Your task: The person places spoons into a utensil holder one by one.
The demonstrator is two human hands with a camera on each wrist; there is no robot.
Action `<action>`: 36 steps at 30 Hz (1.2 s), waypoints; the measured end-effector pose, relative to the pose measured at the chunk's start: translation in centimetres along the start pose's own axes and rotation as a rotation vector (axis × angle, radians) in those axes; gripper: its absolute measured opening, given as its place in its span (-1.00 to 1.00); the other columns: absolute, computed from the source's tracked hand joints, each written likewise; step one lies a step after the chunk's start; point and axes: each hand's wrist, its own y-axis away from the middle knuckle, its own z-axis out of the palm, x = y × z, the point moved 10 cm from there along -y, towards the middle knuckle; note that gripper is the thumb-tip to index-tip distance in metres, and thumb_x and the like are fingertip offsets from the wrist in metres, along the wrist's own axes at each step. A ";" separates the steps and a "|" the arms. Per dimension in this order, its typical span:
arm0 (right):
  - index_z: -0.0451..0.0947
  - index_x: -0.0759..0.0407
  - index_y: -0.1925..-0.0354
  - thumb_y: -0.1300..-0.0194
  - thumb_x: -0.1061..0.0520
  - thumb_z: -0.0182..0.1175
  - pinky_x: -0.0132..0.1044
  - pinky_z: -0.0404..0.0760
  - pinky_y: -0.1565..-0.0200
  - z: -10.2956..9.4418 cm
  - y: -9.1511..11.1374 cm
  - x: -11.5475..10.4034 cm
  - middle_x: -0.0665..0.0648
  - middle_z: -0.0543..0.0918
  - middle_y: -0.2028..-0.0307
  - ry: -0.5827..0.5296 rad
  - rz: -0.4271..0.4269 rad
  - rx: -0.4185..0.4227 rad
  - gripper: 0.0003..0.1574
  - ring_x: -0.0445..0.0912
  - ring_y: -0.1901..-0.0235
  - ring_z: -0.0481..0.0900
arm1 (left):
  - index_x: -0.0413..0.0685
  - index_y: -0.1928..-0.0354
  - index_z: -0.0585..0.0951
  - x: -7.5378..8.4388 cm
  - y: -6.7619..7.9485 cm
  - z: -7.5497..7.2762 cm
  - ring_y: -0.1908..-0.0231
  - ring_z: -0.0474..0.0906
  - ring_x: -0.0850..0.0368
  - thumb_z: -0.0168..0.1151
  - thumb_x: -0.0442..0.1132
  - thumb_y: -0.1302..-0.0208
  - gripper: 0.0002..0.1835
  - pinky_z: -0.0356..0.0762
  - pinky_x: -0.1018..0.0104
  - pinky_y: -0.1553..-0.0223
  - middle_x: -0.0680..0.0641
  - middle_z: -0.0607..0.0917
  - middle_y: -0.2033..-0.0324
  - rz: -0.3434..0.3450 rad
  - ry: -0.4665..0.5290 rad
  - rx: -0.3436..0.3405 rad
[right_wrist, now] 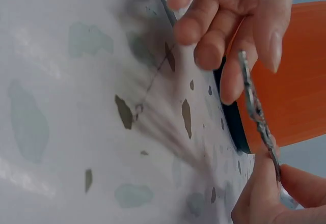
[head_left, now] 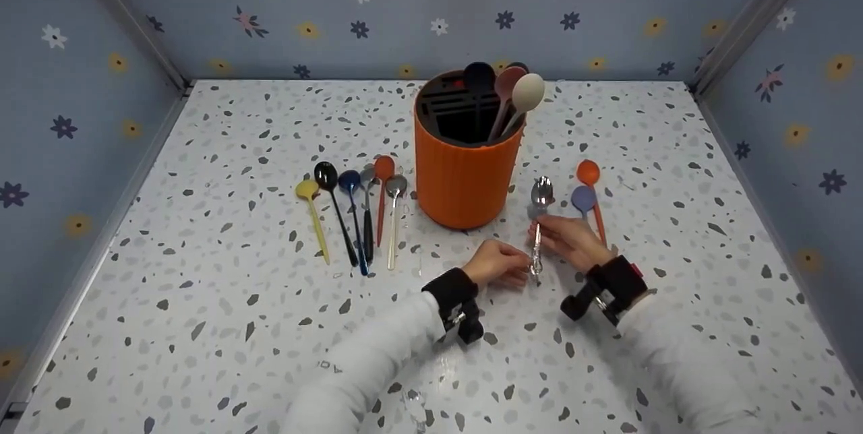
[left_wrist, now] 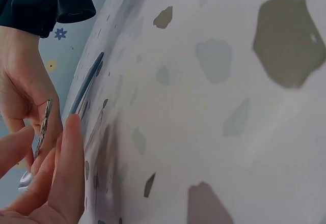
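A silver spoon [head_left: 542,193] with an ornate handle points bowl-away, just right of the orange utensil holder [head_left: 465,184]. My right hand [head_left: 573,242] pinches its handle near the bowl between thumb and fingers. By the handle's lower end is my left hand [head_left: 499,264], with its fingers loosely bent. In the right wrist view the left hand [right_wrist: 224,25] has thumb and fingers apart around the handle tip [right_wrist: 243,61], with no clear grip. The left wrist view shows the handle [left_wrist: 44,124] in front of the right hand [left_wrist: 28,81].
Several spoons, among them a yellow spoon [head_left: 308,190] and a black spoon [head_left: 326,178], lie left of the holder. An orange spoon [head_left: 588,172] and a lavender spoon [head_left: 584,198] lie right. A cream spoon [head_left: 528,92] and others stand in the holder. Floral panels [head_left: 404,9] enclose the speckled table [head_left: 222,326].
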 end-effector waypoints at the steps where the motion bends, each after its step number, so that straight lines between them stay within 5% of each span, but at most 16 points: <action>1: 0.37 0.47 0.01 -0.23 0.38 0.00 -0.28 0.48 -0.02 0.1 0.0 0.0 0.17 0.61 0.42 0.004 -0.007 0.003 -0.67 -0.07 0.33 0.58 | -0.44 0.24 0.59 0.0 0.0 0.0 0.39 0.61 -0.15 0.17 -0.40 -0.10 -0.79 0.62 0.17 0.37 -0.37 0.63 0.38 -0.004 0.014 0.005; 8: 0.12 0.51 -0.18 -0.27 0.38 -0.06 -0.39 0.55 0.10 0.8 0.2 0.0 0.14 0.60 0.41 -0.007 -0.031 0.016 -0.48 -0.12 0.35 0.58 | -0.47 0.27 0.58 0.4 -0.2 0.1 0.55 0.58 0.13 0.19 -0.44 -0.07 -0.80 0.62 0.17 0.32 -0.22 0.66 0.49 0.042 0.067 0.033; 18: 0.01 0.43 -0.26 -0.29 0.32 -0.05 -0.40 0.52 0.07 2.0 0.9 -0.2 0.09 0.61 0.33 0.061 -0.031 -0.025 -0.38 -0.17 0.30 0.58 | -0.48 0.28 0.58 2.0 0.0 -0.4 0.59 0.51 0.25 0.23 -0.49 0.00 -0.80 0.62 0.30 0.37 -0.10 0.63 0.54 0.144 -0.014 0.082; 26: 0.26 0.30 0.11 -0.26 0.36 -0.04 -0.31 0.53 0.06 3.1 2.1 -1.7 0.12 0.58 0.35 0.071 -0.072 -0.059 -0.79 -0.12 0.29 0.56 | -0.45 0.27 0.59 3.1 0.6 -0.6 0.58 0.53 0.22 0.23 -0.48 -0.01 -0.80 0.62 0.31 0.40 -0.26 0.65 0.43 0.155 -0.080 0.056; 36: 0.32 0.31 0.12 -0.26 0.29 0.01 -0.30 0.56 0.10 4.2 3.5 -3.7 0.07 0.60 0.34 0.261 -0.165 -0.089 -0.80 -0.13 0.27 0.57 | -0.42 0.24 0.58 4.6 1.6 -1.1 0.55 0.57 0.15 0.21 -0.47 -0.04 -0.80 0.63 0.29 0.44 -0.25 0.65 0.42 0.139 -0.140 0.033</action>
